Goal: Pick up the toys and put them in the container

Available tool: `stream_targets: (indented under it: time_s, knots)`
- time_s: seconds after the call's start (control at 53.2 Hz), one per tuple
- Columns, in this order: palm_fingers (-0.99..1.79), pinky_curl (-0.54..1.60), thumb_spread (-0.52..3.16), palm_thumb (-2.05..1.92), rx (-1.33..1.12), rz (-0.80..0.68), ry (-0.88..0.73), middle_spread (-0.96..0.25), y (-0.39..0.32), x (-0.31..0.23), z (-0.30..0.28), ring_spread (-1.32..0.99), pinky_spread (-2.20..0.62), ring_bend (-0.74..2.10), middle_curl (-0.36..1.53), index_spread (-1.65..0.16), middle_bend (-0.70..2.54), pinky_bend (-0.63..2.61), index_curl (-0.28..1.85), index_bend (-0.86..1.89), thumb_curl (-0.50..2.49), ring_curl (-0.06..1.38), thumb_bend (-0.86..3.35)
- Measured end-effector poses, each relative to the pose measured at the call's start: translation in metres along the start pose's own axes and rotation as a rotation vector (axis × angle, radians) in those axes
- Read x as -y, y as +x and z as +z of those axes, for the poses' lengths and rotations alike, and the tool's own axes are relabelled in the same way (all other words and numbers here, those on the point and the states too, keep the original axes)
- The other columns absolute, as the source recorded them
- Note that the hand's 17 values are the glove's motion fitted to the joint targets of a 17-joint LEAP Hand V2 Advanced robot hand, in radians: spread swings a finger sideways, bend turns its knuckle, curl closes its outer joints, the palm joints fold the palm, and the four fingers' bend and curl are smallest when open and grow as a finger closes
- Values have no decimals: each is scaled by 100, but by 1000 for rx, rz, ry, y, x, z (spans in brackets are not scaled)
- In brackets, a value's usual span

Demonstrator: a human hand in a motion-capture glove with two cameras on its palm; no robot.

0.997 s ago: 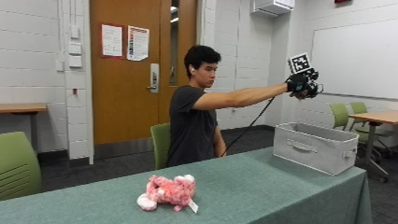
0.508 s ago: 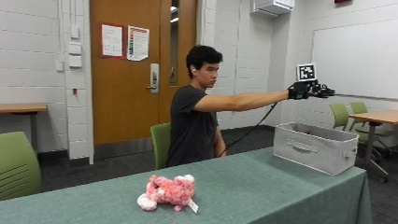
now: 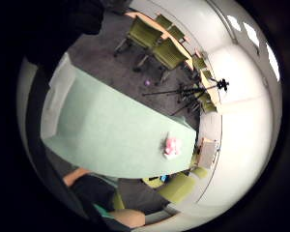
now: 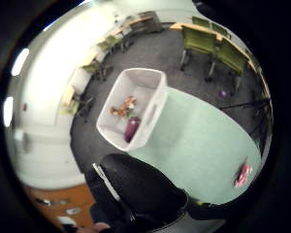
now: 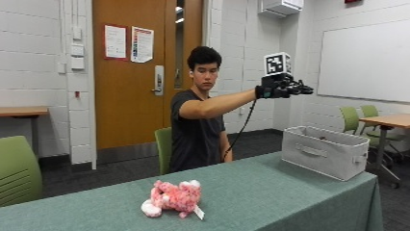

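A pink plush toy point(image 5: 172, 197) lies on the green table point(image 5: 269, 192) near its front left; it also shows in the palm views point(image 3: 171, 146) point(image 4: 243, 174). The grey fabric container point(image 5: 323, 151) stands at the table's right end. In the thumb side palm view the container point(image 4: 150, 111) holds an orange toy point(image 4: 123, 108) and a purple toy point(image 4: 132, 128). My gloved right hand point(image 5: 282, 89) is raised at head height on an outstretched arm, up and left of the container, with fingers spread and nothing in it.
The person sits behind the table on a green chair point(image 5: 164, 144). Another green chair point(image 5: 16, 171) stands at the left. More chairs and a wooden table point(image 5: 384, 120) stand at the right, and a tripod point(image 3: 193, 92) is on the floor beyond the table.
The raised right hand has drifted left, back toward the person and away from above the container. It stays empty. The pink toy has not moved.
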State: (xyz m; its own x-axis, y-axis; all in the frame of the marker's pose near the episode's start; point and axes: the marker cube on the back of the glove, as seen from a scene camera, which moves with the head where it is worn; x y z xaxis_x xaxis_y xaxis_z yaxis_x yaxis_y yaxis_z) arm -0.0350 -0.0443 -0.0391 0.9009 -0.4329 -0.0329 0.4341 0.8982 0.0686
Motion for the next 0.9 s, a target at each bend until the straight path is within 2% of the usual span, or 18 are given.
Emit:
stream_targets:
  time_s: [0.038,0.094,0.226,0.432,0.733,0.903]
  knots:
    - [-10,32,87,-22,-91,132,-4,-5,34,-14,3,-12,-2,38,45,-25,21,86,33,13,21,27,-15]
    - [-8,31,87,-22,-126,233,-13,-6,74,-39,5,-14,-2,37,45,-25,21,83,33,14,19,27,-15]
    - [-5,30,85,-22,-138,377,-23,-7,168,-105,14,-17,-2,34,45,-25,24,78,33,15,16,27,-15]
    - [-2,29,84,-21,-126,540,-58,-8,267,-182,49,-19,-2,30,45,-27,23,73,33,17,14,27,-14]
    - [-2,30,83,-20,-91,673,-128,-9,353,-247,123,-22,-2,25,44,-27,25,69,34,17,12,28,-14]
    - [-5,31,83,-19,-56,682,-201,-9,381,-270,181,-22,-2,20,45,-26,28,68,32,12,12,28,-13]
